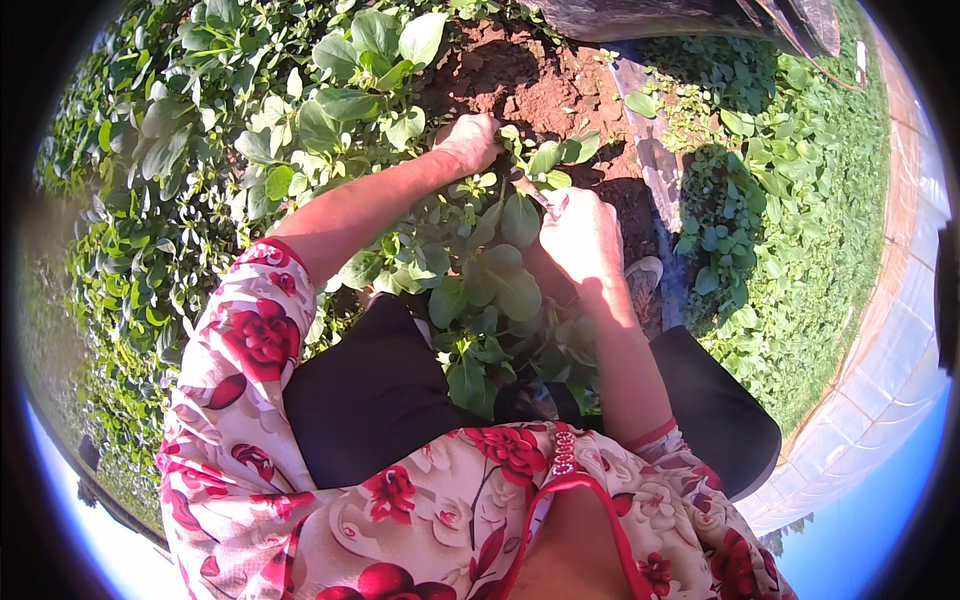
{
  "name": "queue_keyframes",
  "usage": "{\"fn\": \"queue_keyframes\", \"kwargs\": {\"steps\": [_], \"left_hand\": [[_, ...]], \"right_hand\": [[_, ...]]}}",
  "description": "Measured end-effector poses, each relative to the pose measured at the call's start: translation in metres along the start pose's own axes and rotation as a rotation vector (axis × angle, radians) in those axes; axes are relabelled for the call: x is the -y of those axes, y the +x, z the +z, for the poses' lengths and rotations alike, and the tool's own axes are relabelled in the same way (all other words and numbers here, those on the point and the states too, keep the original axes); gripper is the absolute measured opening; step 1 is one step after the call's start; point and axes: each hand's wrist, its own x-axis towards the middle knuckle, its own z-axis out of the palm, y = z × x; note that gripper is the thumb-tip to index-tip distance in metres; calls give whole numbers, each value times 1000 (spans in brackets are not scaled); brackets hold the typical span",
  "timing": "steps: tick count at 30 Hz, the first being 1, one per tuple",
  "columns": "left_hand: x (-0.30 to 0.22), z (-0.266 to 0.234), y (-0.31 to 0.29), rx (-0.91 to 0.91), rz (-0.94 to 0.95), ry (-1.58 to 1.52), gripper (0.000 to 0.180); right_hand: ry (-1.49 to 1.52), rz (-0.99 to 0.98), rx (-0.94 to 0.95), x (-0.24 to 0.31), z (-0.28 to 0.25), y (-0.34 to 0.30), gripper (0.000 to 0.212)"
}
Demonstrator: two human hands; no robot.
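Observation:
My left hand (468, 142) is closed low among the leaves, at the edge of the bare soil. What its fingers hold, if anything, is hidden. To its right and a little nearer, my right hand (583, 235) is closed round a thin knife-like tool (535, 193). The tool's narrow end points toward the left hand, beside the stems of a leafy green plant (547, 160). Larger broad-leaved plants (500, 280) stand between my forearms, just below both hands.
Dense leafy greens (250, 150) cover the left side. Reddish soil (530, 80) lies beyond my hands. A pale strip (650, 140) edges the bed, with more plants (790, 200) to its right. A long dark object (680, 18) lies across the top. My shoe (645, 278) rests near the strip.

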Motion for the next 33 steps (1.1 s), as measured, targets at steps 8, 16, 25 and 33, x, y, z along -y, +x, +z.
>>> {"fn": "queue_keyframes", "kwargs": {"steps": [8, 16, 25, 33], "left_hand": [[12, 0, 7, -192, -13, -218, 40], [37, -57, -5, -199, -314, -857, 38], [-27, -50, -59, 242, -231, 105, 66], [-3, -26, -113, 45, -12, 474, 19]], "right_hand": [[-47, -78, -105, -14, 37, 8, 14], [-131, -90, 16, 9, -5, -14, 15], [-78, -47, 72, 2, 8, -42, 17], [-94, -146, -127, -28, 19, -45, 13]]}}
